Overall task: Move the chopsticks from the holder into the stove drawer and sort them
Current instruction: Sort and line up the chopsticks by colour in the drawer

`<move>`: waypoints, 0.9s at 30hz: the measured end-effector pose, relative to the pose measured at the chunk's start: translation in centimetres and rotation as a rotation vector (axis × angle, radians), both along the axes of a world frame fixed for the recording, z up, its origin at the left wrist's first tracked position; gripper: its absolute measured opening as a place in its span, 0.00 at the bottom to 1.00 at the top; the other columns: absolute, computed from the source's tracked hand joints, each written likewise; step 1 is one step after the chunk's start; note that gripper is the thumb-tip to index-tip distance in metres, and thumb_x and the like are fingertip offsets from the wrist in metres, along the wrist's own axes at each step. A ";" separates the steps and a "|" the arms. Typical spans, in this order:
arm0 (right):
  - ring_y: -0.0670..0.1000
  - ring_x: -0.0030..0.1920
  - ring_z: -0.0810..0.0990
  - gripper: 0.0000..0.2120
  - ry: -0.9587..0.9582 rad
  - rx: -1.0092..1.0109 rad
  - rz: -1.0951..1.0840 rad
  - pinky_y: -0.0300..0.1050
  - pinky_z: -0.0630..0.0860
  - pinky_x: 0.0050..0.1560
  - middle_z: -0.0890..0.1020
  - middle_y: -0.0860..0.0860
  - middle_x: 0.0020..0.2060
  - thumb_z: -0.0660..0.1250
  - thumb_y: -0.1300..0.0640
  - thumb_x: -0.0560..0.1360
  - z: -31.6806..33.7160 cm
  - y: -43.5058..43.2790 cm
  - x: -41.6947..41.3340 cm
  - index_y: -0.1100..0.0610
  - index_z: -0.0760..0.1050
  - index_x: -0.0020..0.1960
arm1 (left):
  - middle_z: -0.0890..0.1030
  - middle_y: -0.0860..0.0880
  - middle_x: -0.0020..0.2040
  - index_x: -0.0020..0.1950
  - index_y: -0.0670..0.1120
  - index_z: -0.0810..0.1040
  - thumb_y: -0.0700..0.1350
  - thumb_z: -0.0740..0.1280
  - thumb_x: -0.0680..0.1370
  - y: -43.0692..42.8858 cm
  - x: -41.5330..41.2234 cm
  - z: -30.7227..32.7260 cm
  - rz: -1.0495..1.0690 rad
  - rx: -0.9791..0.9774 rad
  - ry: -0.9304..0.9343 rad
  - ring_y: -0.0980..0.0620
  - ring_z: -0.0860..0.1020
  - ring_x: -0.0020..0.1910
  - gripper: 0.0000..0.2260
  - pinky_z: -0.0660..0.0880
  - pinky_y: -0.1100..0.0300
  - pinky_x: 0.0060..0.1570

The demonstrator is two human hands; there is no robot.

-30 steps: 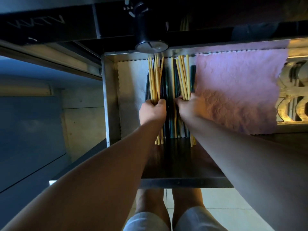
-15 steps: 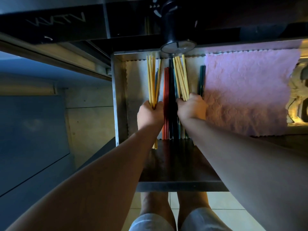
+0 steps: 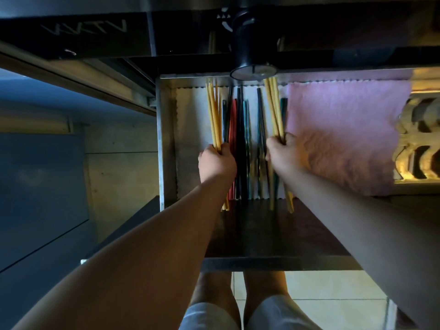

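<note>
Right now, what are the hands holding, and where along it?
The left hand grips the left yellow chopsticks near mid-length; the right hand grips the right yellow chopsticks likewise.

The left hand [image 3: 215, 163] and right hand [image 3: 284, 154] are now farther apart than a second ago. The left carries its yellow bundle [image 3: 213, 115] toward 9 o'clock, and the right carries the other yellow bundle [image 3: 273, 108] toward 3 o'clock, up to the pink cloth [image 3: 345, 129]. Between them the red, black and teal chopsticks [image 3: 240, 139] lie more exposed, with white liner [image 3: 251, 103] showing among them
</note>
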State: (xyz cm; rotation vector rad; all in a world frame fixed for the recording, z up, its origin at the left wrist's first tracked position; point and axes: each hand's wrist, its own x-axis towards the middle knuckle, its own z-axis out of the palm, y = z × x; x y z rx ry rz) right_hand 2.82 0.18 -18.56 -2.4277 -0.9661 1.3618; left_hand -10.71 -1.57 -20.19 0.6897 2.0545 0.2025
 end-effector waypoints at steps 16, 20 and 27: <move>0.48 0.19 0.67 0.10 0.243 0.080 -0.259 0.38 0.62 0.25 0.74 0.49 0.21 0.63 0.56 0.73 0.4 -0.5 3.6 0.54 0.73 0.33 | 0.75 0.43 0.57 0.57 0.46 0.76 0.54 0.59 0.81 0.5 5.4 1.2 -0.003 -0.065 0.042 0.43 0.76 0.51 0.15 0.73 0.52 0.55; 0.45 0.17 0.67 0.10 0.244 0.089 -0.268 0.35 0.62 0.24 0.74 0.48 0.21 0.63 0.56 0.74 0.8 -0.7 4.6 0.54 0.73 0.34 | 0.72 0.43 0.58 0.57 0.43 0.76 0.52 0.59 0.82 0.3 7.0 1.5 -0.004 -0.019 0.027 0.41 0.76 0.53 0.14 0.72 0.53 0.55; 0.44 0.16 0.67 0.11 0.229 0.066 -0.296 0.34 0.62 0.21 0.74 0.48 0.20 0.63 0.56 0.74 1.1 -0.6 5.7 0.53 0.72 0.33 | 0.75 0.44 0.54 0.54 0.45 0.76 0.51 0.59 0.82 0.4 9.0 1.4 0.009 0.001 -0.001 0.44 0.76 0.47 0.12 0.73 0.54 0.51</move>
